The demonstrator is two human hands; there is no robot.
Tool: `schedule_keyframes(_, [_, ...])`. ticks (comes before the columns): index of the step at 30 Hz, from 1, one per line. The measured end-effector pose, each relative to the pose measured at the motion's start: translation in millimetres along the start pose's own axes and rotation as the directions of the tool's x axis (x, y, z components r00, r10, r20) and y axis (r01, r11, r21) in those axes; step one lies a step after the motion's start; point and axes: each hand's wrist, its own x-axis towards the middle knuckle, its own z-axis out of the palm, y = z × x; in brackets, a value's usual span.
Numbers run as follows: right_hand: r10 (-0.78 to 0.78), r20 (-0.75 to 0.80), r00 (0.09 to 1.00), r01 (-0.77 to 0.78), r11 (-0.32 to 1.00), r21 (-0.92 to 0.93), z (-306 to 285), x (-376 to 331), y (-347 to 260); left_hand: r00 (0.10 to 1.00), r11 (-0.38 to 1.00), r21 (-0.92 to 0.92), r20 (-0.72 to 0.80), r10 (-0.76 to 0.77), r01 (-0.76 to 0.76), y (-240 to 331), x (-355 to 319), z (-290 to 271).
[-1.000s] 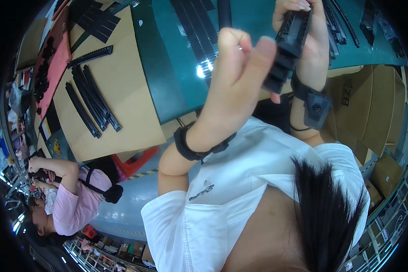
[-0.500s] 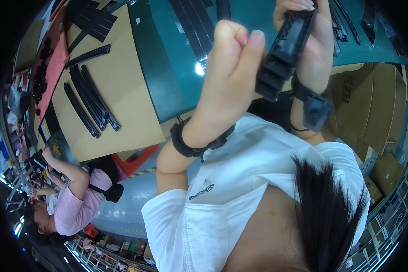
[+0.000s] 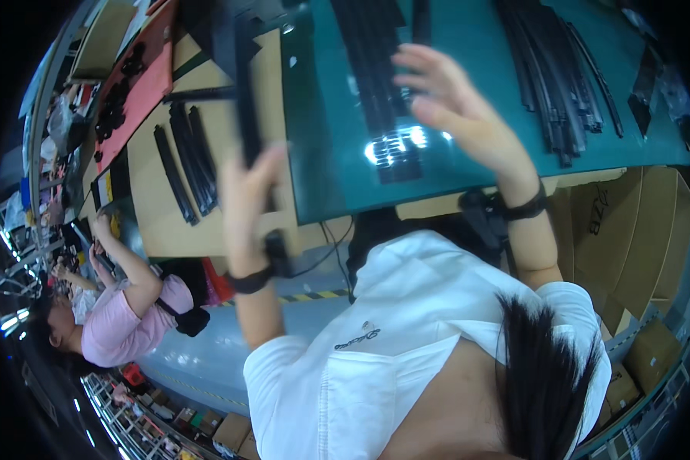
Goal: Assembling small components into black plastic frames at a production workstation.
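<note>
My left hand [image 3: 245, 203], smeared by motion, is closed round a long black slotted plastic strip [image 3: 247, 100] that points away from me, above the cardboard sheet [image 3: 165, 239]. Several similar black strips [image 3: 175, 172] lie on that sheet, left of the hand. My right hand [image 3: 464, 115] holds nothing; its fingers are apart over the green tabletop [image 3: 322, 161]. Just left of its fingertips lie flat dark strips [image 3: 364, 69] with a shiny glare at their near end. Black bands circle both wrists.
A bundle of long dark strips [image 3: 548, 69] lies at the right of the table. Small black parts rest on a red mat [image 3: 142, 96] at far left. A co-worker in pink [image 3: 126, 326] is at the left. A cardboard box [image 3: 621, 238] stands right of me.
My hands have moved apart: the left has carried the black slotted plastic strip leftward over the cardboard, and the right has let go and opened. The view has shifted somewhat.
</note>
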Motion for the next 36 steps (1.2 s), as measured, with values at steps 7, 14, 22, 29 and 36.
schedule_keyframes(7, [-0.098,-0.357,0.929,-0.218,0.635,-0.741,-168.4,-18.5,-16.6,0.841,0.526,0.779,-0.503,0.2,0.341,-197.4,74.0,-202.2])
schedule_keyframes(14, [0.092,-0.496,0.863,-0.5,0.289,-0.816,-258.0,-33.3,-2.3,0.755,0.451,0.825,-0.526,0.391,0.341,-161.2,105.5,-198.1])
schedule_keyframes(22, [0.077,-0.476,0.876,-0.471,-0.083,-0.878,-236.4,-0.7,42.6,0.781,0.612,0.66,-0.061,0.621,-0.436,-12.9,42.8,-12.6])
schedule_keyframes(29, [0.194,-0.466,0.863,-0.486,0.57,-0.663,-203.5,10.1,11.5,0.788,0.725,0.316,0.167,0.592,-0.612,42.2,-1.6,111.8])
schedule_keyframes(36, [0.463,-0.351,0.814,-0.453,0.884,0.114,-179.1,12.6,25.4,0.79,0.814,0.039,0.274,0.549,-0.58,57.2,-1.3,152.5])
